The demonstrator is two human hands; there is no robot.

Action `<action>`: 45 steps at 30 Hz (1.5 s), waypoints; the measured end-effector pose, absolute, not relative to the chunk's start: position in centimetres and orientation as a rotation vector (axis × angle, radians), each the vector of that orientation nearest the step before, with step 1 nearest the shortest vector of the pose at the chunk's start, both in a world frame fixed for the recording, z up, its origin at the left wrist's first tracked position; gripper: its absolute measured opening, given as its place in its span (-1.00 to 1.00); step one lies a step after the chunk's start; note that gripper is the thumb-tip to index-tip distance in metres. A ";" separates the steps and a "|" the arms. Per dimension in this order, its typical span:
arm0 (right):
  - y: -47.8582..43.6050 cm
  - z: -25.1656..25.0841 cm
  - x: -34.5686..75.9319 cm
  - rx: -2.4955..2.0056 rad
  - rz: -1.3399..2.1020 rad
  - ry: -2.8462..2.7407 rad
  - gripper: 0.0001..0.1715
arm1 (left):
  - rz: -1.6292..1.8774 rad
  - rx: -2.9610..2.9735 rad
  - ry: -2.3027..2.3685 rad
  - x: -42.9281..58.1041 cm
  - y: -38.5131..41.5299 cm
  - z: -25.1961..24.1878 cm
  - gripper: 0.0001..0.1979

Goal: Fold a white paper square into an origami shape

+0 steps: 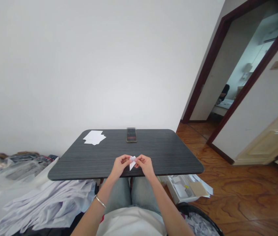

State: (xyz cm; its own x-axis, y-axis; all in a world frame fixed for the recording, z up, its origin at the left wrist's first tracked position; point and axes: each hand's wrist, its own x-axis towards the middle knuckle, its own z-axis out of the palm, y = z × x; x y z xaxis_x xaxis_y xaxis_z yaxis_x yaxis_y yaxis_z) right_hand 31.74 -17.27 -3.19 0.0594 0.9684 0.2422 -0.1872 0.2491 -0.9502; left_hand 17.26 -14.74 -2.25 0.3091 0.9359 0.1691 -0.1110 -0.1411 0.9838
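Note:
A small piece of folded white paper (132, 163) is held between both hands above the near edge of the dark table. My left hand (121, 164) pinches its left side with thumb and fingertips. On the other side, my right hand (144, 164) grips the paper between thumb and forefinger. One pointed end of the fold hangs downward between the hands. The fingers cover part of the paper, so its full shape cannot be made out.
The dark table (80, 160) bears a pile of white paper sheets (94, 137) at the back left and a phone (131, 134) at the back middle. White cloth-like material (52, 203) lies at lower left. An open box of papers (182, 188) stands on the floor at right.

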 end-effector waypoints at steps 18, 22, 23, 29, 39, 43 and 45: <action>-17.2 -3.2 31.5 -0.926 1.095 -1.204 -0.71 | 1.101 1.312 0.778 17.3 -14.9 -1.8 -0.54; -17.2 -3.4 31.5 -0.931 1.067 -1.232 -0.71 | 1.109 1.325 0.765 17.3 -14.9 -1.9 -0.55; -17.3 -3.4 31.5 -0.938 1.054 -1.239 -0.72 | 1.109 1.329 0.765 17.3 -14.8 -2.0 -0.55; -17.4 -3.1 31.4 -0.991 0.985 -1.278 -0.72 | 1.127 1.359 0.778 17.4 -14.7 -2.1 -0.58; -16.8 -3.7 31.5 -1.051 1.059 -1.302 -0.72 | 1.093 1.456 0.790 17.3 -14.8 -2.3 -0.56; -16.6 -3.9 31.4 -1.051 1.048 -1.282 -0.68 | 1.056 1.476 0.785 17.3 -14.7 -2.6 -0.56; -16.6 -3.9 31.4 -1.050 1.044 -1.277 -0.67 | 1.047 1.482 0.775 17.3 -14.6 -2.7 -0.57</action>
